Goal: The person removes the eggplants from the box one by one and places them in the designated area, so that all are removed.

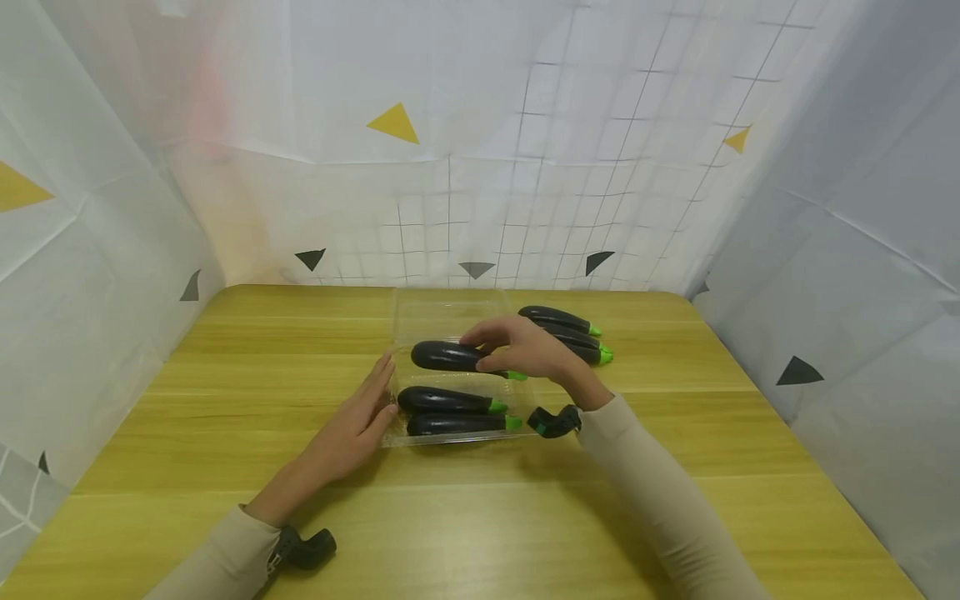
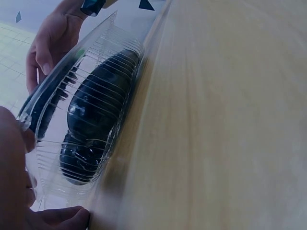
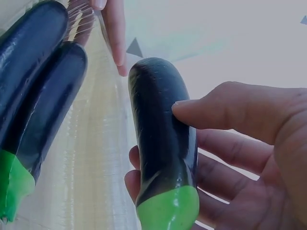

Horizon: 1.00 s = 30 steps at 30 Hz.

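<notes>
over the far part of the clear container (image 1: pixel 457 381), gripping one eggplant (image 1: pixel 444 356) between thumb and bent fingers of the right hand (image 1: pixel 521 346). along the container's left wall, touching with nearly straight fingers of the left hand (image 1: pixel 358 425), gripping nothing. with two eggplants (image 1: pixel 444 400) side by side inside, toward the near edge, and three more eggplants (image 1: pixel 553 316) on the wooden table (image 1: pixel 450 525) just behind the right hand.

Wooden table (image 1: pixel 450 525), sheeting (image 1: pixel 322 58) with 3 yellow triangles (image 1: pixel 397 124)
</notes>
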{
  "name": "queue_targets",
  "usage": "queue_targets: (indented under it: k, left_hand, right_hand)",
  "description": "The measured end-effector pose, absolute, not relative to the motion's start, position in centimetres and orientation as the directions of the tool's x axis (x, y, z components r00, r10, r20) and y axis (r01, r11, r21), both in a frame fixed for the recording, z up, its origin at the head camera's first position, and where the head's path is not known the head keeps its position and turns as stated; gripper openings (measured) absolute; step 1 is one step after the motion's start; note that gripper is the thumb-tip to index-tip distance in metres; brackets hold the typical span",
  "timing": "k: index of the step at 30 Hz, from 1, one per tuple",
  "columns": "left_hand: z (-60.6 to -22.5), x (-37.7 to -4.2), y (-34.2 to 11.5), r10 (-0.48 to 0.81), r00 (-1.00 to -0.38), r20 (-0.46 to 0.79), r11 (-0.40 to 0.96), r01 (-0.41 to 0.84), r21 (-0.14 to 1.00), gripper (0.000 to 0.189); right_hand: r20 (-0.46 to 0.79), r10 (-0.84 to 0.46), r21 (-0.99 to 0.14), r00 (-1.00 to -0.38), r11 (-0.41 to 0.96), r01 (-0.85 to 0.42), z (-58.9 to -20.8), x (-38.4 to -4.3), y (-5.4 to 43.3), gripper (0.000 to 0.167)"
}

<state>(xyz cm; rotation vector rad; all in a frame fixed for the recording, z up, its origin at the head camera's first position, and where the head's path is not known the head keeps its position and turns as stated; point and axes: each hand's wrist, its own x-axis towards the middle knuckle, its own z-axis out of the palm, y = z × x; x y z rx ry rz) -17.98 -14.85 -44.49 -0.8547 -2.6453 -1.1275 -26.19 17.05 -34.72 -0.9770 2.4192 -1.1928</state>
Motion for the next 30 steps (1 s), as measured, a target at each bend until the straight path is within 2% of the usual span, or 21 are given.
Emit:
queue_targets:
  k: [13, 30]
  left_hand:
    - [-44.6, -18.1, -14.9, 0.45, -0.822, 0.35, 0.566, 0.565, 0.6, 0.066]
    - [-44.5, -18.0, -14.9, 0.451, -0.821, 0.35, 0.558, 0.565, 0.607, 0.066]
  right_hand:
    - [0.087, -0.655, -0.761, -0.75, 0.443, -0.475, -34.2, -25.4, 18.7, 0.042]
    - [0.108, -0.639, -0.795, -0.762, 0.404, -0.452, -34.1, -24.9, 20.4, 0.042]
